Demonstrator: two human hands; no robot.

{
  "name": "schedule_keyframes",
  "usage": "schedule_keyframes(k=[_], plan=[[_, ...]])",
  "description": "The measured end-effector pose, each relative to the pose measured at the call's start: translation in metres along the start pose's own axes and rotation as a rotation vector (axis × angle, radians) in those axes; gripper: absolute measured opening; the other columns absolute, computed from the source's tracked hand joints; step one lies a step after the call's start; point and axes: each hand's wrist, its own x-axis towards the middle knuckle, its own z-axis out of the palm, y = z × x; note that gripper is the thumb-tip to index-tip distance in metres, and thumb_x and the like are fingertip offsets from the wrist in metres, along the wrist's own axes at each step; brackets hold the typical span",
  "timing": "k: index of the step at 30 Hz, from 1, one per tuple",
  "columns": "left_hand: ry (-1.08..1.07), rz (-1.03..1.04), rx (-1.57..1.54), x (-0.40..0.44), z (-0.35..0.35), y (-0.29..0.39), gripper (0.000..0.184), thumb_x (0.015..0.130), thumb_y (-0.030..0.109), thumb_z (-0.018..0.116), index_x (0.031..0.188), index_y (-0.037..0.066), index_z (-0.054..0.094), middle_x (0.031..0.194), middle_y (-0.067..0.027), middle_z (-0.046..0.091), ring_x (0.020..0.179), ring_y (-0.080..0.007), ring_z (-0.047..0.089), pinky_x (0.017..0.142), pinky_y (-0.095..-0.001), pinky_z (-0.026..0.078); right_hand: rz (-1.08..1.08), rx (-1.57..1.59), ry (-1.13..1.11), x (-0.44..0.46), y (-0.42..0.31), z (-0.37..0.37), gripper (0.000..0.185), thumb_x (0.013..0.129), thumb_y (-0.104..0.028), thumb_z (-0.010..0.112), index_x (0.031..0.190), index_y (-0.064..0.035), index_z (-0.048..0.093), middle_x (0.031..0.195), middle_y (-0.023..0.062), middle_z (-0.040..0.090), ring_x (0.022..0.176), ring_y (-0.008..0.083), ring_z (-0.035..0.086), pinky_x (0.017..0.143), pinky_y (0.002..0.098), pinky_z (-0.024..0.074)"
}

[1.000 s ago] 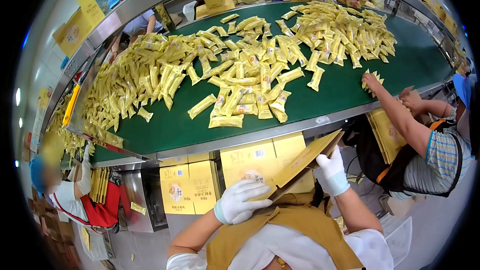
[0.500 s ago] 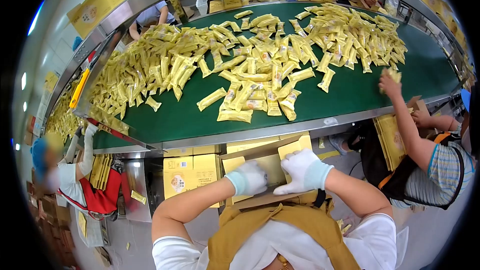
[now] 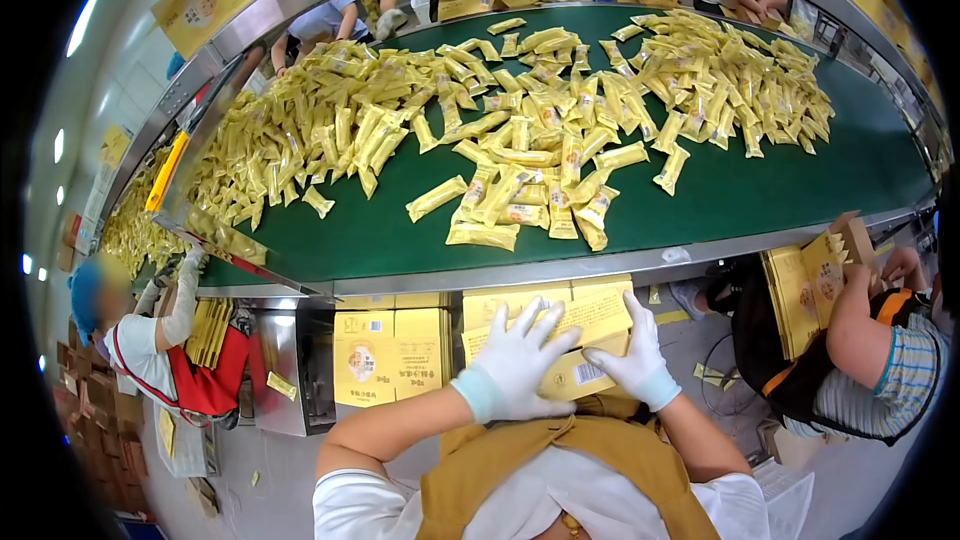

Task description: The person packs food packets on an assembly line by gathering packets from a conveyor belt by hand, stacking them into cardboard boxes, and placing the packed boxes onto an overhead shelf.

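Over a yellow printed carton [image 3: 604, 316] at my waist, my left hand [image 3: 515, 365], in a white glove, lies flat with its fingers spread on the panel. My right hand [image 3: 635, 360], also gloved, is at the carton's right side, thumb across a flap with a barcode [image 3: 588, 372] and fingers stretched along the edge. The carton's inside is hidden. Beyond it, many yellow wrapped snack packets [image 3: 530, 170] lie heaped on a green conveyor belt [image 3: 370, 230].
Stacked flat yellow cartons [image 3: 390, 355] stand left of my carton. The belt's metal edge [image 3: 560, 268] runs in front of me. One co-worker [image 3: 165, 340] is at the left, another [image 3: 870, 350] at the right with a carton, and several others work across the belt.
The carton's brown inside showed between my hands before; now printed panels cover it. My left hand has opened and spread. The right co-worker's hand has moved from the belt to their carton.
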Motion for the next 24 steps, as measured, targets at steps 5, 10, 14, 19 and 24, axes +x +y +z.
schedule_keyframes(k=[5,10,14,19,24], plan=[[-0.132,-0.046,0.104,0.004,0.003,0.003,0.105,0.067,0.062,0.076,0.155,0.02,0.037,0.156,-0.0321,0.027,0.139,-0.0536,0.031,0.106,-0.0632,0.028,-0.031,0.255,-0.138,0.008,0.026,-0.006,0.106,0.075,-0.031,0.085,0.155,0.001,0.023,0.14,0.0214,0.046,0.126,0.0335,0.048,0.103,0.0434,0.0444],[0.217,-0.11,-0.292,-0.002,-0.029,-0.032,0.111,0.067,0.047,0.079,0.157,0.007,0.028,0.158,-0.0325,0.024,0.144,-0.0495,0.028,0.116,-0.0534,0.025,0.293,0.784,0.154,0.019,0.086,-0.025,0.063,0.103,-0.043,0.051,0.148,-0.0002,0.04,0.132,0.0161,0.058,0.112,0.0214,0.06,0.095,0.0343,0.0496],[0.446,-0.16,-1.093,0.003,0.007,-0.049,0.102,0.077,0.029,0.075,0.157,-0.002,0.019,0.163,-0.025,0.021,0.15,-0.0365,0.025,0.121,-0.0421,0.024,0.289,1.037,0.143,0.004,0.136,0.008,0.048,0.107,-0.032,0.047,0.143,0.0002,0.044,0.134,0.0136,0.057,0.12,0.0212,0.056,0.103,0.0339,0.0462],[0.211,-0.323,-2.065,-0.015,0.108,-0.026,0.074,0.101,0.043,0.045,0.159,0.004,0.021,0.159,-0.0169,0.034,0.144,-0.0294,0.039,0.118,-0.0418,0.033,0.279,0.203,0.049,0.012,0.028,-0.05,0.042,0.103,-0.023,0.051,0.136,0.0029,0.045,0.126,0.0246,0.065,0.111,0.0349,0.067,0.09,0.0408,0.053],[0.262,-0.64,-2.31,-0.017,0.164,-0.026,0.072,0.104,0.06,0.027,0.149,0.006,0.044,0.14,-0.0144,0.058,0.125,-0.0299,0.059,0.104,-0.0434,0.049,0.125,-0.125,-0.035,0.018,-0.02,-0.048,0.061,0.095,-0.029,0.058,0.142,0.0029,0.036,0.097,0.0324,0.069,0.09,0.0504,0.066,0.081,0.054,0.0527]])
